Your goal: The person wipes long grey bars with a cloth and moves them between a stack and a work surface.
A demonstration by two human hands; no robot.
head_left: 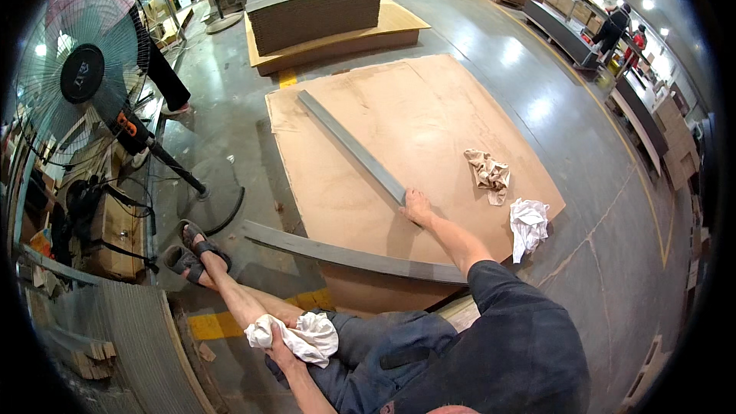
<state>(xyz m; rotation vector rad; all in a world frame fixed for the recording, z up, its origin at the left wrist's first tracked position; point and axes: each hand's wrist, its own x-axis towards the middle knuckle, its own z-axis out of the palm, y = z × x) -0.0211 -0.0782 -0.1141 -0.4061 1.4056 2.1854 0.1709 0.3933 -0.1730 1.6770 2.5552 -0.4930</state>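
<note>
Two hands are showing at the lower middle of the head view, well apart from each other. The right hand (418,207) is reaching forward, resting flat with fingers spread on the near end of a long grey strip (351,146) that is lying diagonally across a large brown cardboard sheet (429,107) on the floor. The left hand (280,341) is sitting low by the person's knee, closed around a crumpled white rag (303,336). A second, longer grey strip (345,254) is lying along the near edge of the sheet, passing under the right forearm. On the sheet's right side a crumpled brown paper wad (488,174) is lying near another white cloth (527,224). The person's sandalled feet (192,249) are stretching out to the left, near the base of a standing fan (80,69). Stacked cardboard (314,8) is sitting beyond the sheet.
</note>
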